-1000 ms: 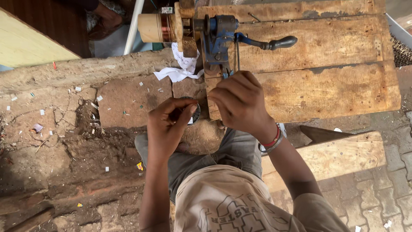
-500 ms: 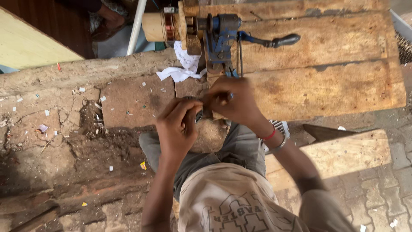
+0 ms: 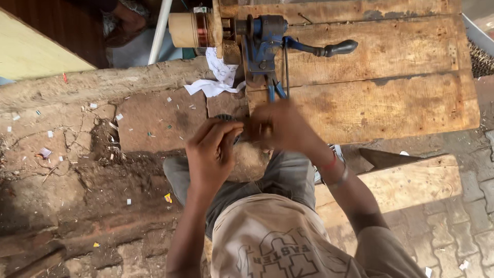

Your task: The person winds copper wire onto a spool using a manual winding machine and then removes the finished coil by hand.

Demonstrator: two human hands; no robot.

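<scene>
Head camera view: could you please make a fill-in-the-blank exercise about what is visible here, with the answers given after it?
1. The hand-cranked machine clamped to the wooden bench is painted ____.
2. The crank handle has a ____ grip.
3. Crumpled ____ paper lies beside the machine.
4. The left hand and right hand meet at a small ____ round part.

Missing words: blue; black; white; dark
</scene>
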